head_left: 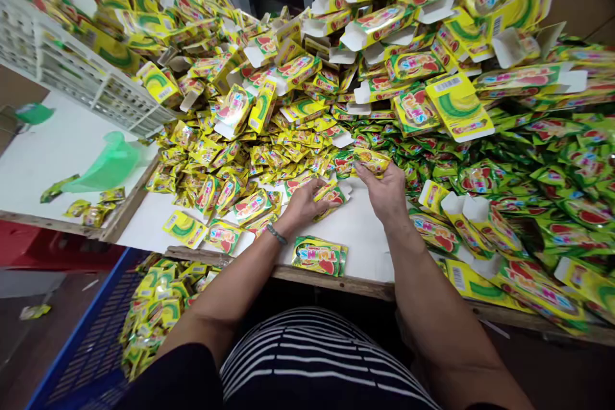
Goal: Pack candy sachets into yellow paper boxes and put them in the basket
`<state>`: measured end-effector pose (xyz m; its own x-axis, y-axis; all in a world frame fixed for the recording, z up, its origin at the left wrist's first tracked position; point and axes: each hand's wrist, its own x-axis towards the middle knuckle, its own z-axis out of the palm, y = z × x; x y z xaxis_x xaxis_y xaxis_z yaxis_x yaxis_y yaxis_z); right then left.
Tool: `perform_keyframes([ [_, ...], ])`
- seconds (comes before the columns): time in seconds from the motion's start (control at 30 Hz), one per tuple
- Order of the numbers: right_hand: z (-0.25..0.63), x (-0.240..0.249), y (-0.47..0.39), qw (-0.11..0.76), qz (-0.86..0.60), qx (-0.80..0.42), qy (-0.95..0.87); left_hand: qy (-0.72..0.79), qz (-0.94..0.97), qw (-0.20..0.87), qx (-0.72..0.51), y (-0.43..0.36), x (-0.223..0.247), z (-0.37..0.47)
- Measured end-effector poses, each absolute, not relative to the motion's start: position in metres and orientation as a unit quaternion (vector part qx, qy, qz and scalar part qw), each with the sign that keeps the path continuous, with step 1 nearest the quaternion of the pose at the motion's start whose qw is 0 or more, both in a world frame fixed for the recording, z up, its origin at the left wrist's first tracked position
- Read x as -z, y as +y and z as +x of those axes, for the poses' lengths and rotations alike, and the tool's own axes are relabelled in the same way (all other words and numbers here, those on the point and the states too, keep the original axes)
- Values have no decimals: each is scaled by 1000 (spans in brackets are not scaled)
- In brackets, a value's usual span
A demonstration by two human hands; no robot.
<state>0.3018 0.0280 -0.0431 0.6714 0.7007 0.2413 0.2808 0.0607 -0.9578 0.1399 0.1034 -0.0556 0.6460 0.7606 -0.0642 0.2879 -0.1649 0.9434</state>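
My left hand (307,205), with a beaded bracelet at the wrist, is closed around a small yellow candy box (333,195) whose white end flap stands open toward the right. My right hand (387,189) pinches a yellow candy packet (372,159) between thumb and fingers, just above and right of that box. A green candy packet (343,163) touches its left end; I cannot tell if it is held too. Near the table's front edge, below my hands, lies a small stack of green watermelon packets (318,256).
Piles of yellow packets (206,147) and green packets (485,176) flank the white tabletop (365,243). Open-ended boxes (413,106) heap behind. A white crate (106,90) tilts at the left. A green plastic scoop (108,163) lies nearby. Below is a blue crate (91,327) with boxes.
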Motion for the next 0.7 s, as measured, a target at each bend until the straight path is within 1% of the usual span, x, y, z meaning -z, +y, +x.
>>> perform_keyframes([
  [0.1,308,49,29,586,-702,-165,-370,349,639,636,-255,107,55,139],
  [0.17,312,53,29,558,-719,-182,-373,350,601,665,-272,111,51,138],
  [0.27,318,55,28,530,-723,-223,-383,352,584,673,-286,114,47,135],
  [0.43,316,53,26,526,-719,-229,-393,332,594,684,-263,111,43,133],
  [0.57,314,55,26,505,-698,-285,-422,340,570,697,-271,109,41,134],
  [0.7,321,61,25,529,-660,-349,-404,346,554,710,-264,109,40,135],
])
